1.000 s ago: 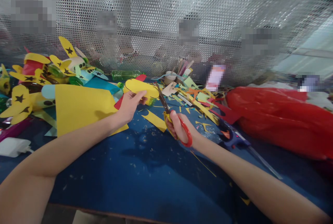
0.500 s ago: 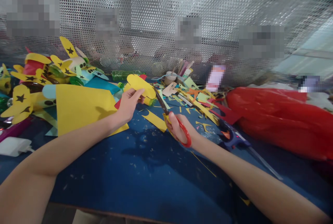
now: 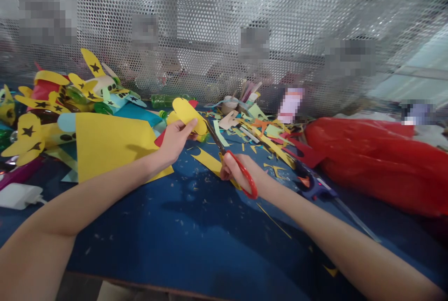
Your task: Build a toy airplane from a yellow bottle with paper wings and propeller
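A yellow paper cutout [image 3: 187, 110] with rounded lobes is pinched between the thumb and fingers of my left hand [image 3: 175, 140]. My right hand [image 3: 243, 170] grips a pair of scissors [image 3: 248, 180] with red handles. Their dark blades point up and to the left, and the tips are at the cutout's right edge. Whether the blades are touching the paper, I cannot tell. Below my left forearm lies a large yellow sheet [image 3: 112, 142]. A yellow paper strip [image 3: 206, 161] with a curved notch rests on the blue table [image 3: 182, 245] between my hands.
Bottle planes with yellow wings [image 3: 30, 133] crowd the left side. Paper scraps [image 3: 266, 137] lie behind my right hand. A blue glue gun [image 3: 317, 186] and a red plastic bag [image 3: 367, 165] are on the right. A white charger [image 3: 21, 197] sits at the left; perforated metal [image 3: 203, 7] stands behind.
My left hand has tilted the yellow cutout and shifted slightly right. The scissors remain at its right edge, their blades now looking closer together.
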Motion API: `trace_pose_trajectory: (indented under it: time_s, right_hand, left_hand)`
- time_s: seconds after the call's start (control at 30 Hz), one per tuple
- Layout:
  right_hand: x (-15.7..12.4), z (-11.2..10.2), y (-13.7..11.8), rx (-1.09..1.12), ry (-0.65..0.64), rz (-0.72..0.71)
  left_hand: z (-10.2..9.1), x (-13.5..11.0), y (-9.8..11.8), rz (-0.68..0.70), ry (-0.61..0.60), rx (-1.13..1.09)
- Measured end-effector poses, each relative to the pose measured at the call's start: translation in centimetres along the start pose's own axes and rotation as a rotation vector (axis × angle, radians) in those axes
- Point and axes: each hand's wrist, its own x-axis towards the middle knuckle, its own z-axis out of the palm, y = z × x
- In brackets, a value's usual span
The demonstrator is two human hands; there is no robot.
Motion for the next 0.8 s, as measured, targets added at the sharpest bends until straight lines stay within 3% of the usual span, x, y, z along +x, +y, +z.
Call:
trace_pose_trajectory:
  time_s: [0.33, 0.8]
  right_hand:
    - [0.1, -0.2, -0.24, -0.03, -0.011, -0.035]
    - [0.19, 0.37, 0.45, 0.056, 0.029, -0.016]
  left_hand:
    - [-0.04, -0.63, 0.27, 0.076, -0.102, 0.288]
    - [0.03, -0.62, 0.54, 0.111, -0.094, 0.292]
